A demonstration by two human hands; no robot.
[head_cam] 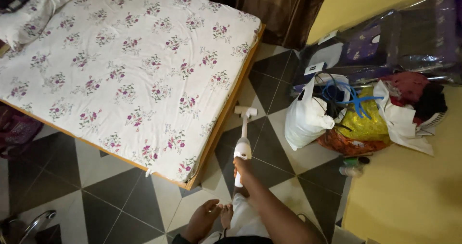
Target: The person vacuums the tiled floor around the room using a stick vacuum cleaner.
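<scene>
My right hand [243, 169] grips the handle of a white stick vacuum cleaner [242, 147]. Its tube runs forward to a white floor head [245, 111] resting on the tiles beside the bed's wooden frame [226, 111]. My left hand [204, 217] hangs low near my leg with its fingers loosely apart and nothing in it. The bed carries a white sheet with purple flowers [130, 66].
A floor of dark and pale triangular tiles [120, 196]. To the right stand a white plastic bag [305, 119], a heap of clothes and bags [385, 114] and plastic-wrapped items [399, 37] against a yellow wall. A small bottle [353, 167] lies on the floor. Brown curtains [269, 3] hang behind.
</scene>
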